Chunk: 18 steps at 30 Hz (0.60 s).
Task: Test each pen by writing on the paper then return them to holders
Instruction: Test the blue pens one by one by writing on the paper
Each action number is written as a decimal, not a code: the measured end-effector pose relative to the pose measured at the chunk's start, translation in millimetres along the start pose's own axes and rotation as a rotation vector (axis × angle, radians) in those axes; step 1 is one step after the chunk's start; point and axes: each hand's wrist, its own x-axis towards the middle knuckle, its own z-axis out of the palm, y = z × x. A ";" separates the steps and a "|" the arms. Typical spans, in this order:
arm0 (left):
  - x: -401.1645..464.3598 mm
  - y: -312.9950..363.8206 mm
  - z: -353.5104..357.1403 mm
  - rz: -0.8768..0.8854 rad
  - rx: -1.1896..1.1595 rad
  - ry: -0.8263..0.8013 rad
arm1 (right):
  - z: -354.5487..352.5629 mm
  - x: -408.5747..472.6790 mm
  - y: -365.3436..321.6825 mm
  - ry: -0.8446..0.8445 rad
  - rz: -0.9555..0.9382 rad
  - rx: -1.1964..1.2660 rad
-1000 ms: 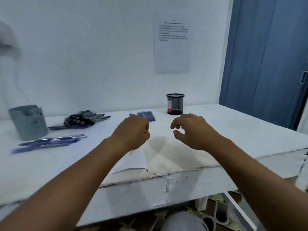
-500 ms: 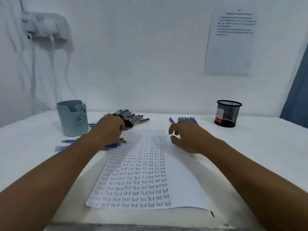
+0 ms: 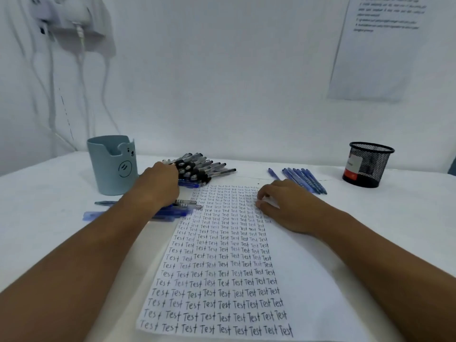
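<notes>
A sheet of paper (image 3: 222, 255) filled with rows of the word "Test" lies in front of me. My left hand (image 3: 160, 186) reaches over its top left corner and touches a pile of black pens (image 3: 204, 166); its fingertips are hidden behind the knuckles. My right hand (image 3: 288, 206) rests on the paper's upper right part with loosely curled fingers and holds nothing. Several blue pens (image 3: 303, 178) lie in a row beyond my right hand. More blue pens (image 3: 172, 213) lie under my left forearm. A pale blue holder (image 3: 112, 164) stands at the left and a black mesh holder (image 3: 370, 164) at the right.
The white table (image 3: 394, 218) meets a white wall at the back. A power strip with hanging cables (image 3: 66, 18) is fixed high on the left. A printed sheet (image 3: 377, 50) is taped to the wall at the upper right.
The view has swung left and down onto the paper. My left hand has moved forward from the blue pens to the black pen pile. My right hand stays on the paper.
</notes>
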 end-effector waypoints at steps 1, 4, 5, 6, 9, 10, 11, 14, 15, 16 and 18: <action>0.9 -1.7 0.5 0.008 -0.003 -0.004 | 0.3 1.0 0.3 -0.002 -0.003 0.002; 1.6 -6.6 0.0 0.017 -0.034 -0.047 | 1.4 2.0 -0.3 -0.006 -0.004 0.015; 1.7 -7.2 -0.3 0.019 -0.050 -0.058 | 1.5 2.1 -0.1 -0.004 -0.003 0.015; 1.2 -6.9 -1.4 0.020 -0.065 -0.061 | 1.2 2.2 -0.3 -0.003 -0.003 0.014; -2.1 -2.5 -3.6 0.016 -0.109 -0.059 | 1.0 0.6 -1.2 -0.006 0.008 0.012; -3.9 -0.7 -4.6 0.016 -0.113 -0.066 | 0.9 0.0 -1.6 -0.007 0.012 0.008; -5.6 1.1 -5.5 0.017 -0.111 -0.073 | 0.9 -0.4 -1.9 -0.008 0.013 0.004; -9.1 4.6 -7.6 0.029 -0.105 -0.055 | -0.1 -2.2 -2.7 -0.013 0.018 -0.003; -9.8 5.3 -8.0 0.030 -0.107 -0.048 | -0.3 -2.6 -2.7 -0.016 0.021 -0.003; -10.8 6.0 -8.8 0.031 -0.108 -0.043 | -0.4 -2.8 -2.6 -0.016 0.022 -0.002; -13.2 8.3 -10.3 0.042 -0.111 -0.051 | -0.4 -3.3 -2.6 -0.012 0.018 0.002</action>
